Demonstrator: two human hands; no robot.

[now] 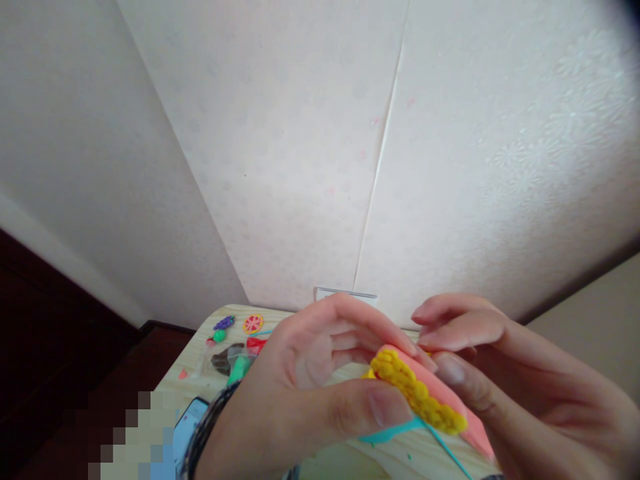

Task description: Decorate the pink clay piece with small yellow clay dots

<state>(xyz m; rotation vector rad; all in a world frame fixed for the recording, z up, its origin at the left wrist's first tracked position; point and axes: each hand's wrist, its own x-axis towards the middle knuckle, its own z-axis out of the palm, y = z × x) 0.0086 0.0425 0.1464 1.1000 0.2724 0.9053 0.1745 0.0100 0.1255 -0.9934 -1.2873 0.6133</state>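
Observation:
Between my hands is a pink clay slab with a bumpy yellow clay strip along its near side. My left hand pinches it, thumb on the yellow strip and fingers along the top edge. My right hand has its thumb and fingertips closed together at the upper edge of the pink clay, around a small yellow bit mostly hidden by the fingers. Below lies a flat turquoise piece, and a thin turquoise stick runs toward the bottom edge.
On the wooden table at left lie a purple grape-like clay piece, a round red-and-yellow slice, a green clay ball and bags of dark and green clay. A phone is near my left wrist. A wall rises behind.

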